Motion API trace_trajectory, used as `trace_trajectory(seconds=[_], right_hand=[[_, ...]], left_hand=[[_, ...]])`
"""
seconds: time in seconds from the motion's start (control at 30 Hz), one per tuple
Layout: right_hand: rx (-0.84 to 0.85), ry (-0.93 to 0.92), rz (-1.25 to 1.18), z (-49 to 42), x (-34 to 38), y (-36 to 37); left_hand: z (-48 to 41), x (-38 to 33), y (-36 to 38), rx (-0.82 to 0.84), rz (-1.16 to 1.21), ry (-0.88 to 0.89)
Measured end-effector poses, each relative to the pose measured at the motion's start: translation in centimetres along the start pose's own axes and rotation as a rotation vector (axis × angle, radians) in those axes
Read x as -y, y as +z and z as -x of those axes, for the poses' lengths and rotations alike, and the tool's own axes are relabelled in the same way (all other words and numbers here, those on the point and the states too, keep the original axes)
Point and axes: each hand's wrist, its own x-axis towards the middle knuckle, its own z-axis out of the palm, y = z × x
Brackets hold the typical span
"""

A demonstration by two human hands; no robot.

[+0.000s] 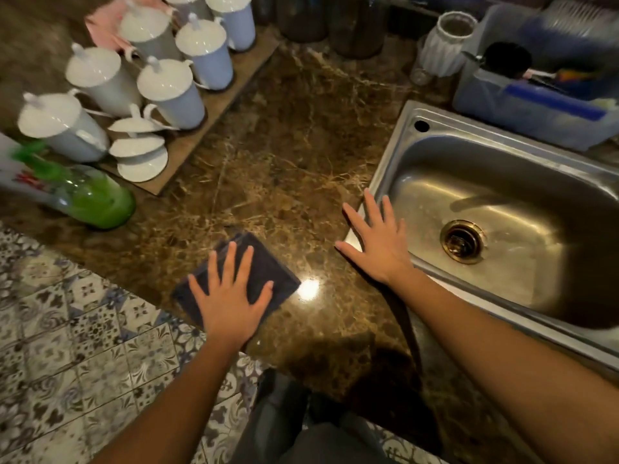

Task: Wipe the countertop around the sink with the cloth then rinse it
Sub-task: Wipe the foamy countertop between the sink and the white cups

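Observation:
A folded dark cloth (268, 267) lies flat on the brown marble countertop (284, 155), close to its front edge. My left hand (231, 298) presses on the cloth with straight, spread fingers. My right hand (375, 241) rests flat with spread fingers at the left rim of the steel sink (398, 152), partly on the counter, and holds nothing. The sink basin is empty, with a brass drain (462, 241) in its middle.
A wooden board (187, 152) at the back left carries several lidded white mugs (170, 92). A green spray bottle (87, 195) lies on the counter's left end. Behind the sink stand a white ribbed jar (443, 45) and a blue dish rack (536, 92). Patterned floor tiles (83, 346) lie below.

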Motion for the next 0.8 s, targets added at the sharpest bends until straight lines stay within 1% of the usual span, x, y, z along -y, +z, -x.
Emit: trace_trajectory(seconds=[0.07,0.17,0.33,0.5,0.6,0.7,0.8], right_hand=[[0.019,0.043,0.001,-1.5,1.2,0.3],[-0.003,0.091,0.051,-2.0,1.9,1.1],[-0.017,0.109,0.091,-1.9,1.9,1.3],[-0.033,0.123,0.087,-2.0,2.2,1.3],[-0.044,0.124,0.089,-1.9,2.2,1.3],[-0.051,0.115,0.07,-1.8,2.2,1.3],[-0.051,0.107,0.043,-1.8,2.1,1.2]], left_hand=[[-1.8,2.3,-0.7,-0.02,0.014,-0.036],[-5.0,5.3,-1.9,-0.047,0.018,-0.066],[-9.6,8.6,-3.1,-0.046,0.017,-0.023],[-10.5,8.9,-3.2,-0.028,-0.016,0.032],[-10.4,8.8,-3.1,-0.03,-0.017,0.029],[-9.4,7.7,-2.6,-0.027,-0.01,0.004],[-6.9,5.5,-1.9,-0.017,-0.017,0.025]])
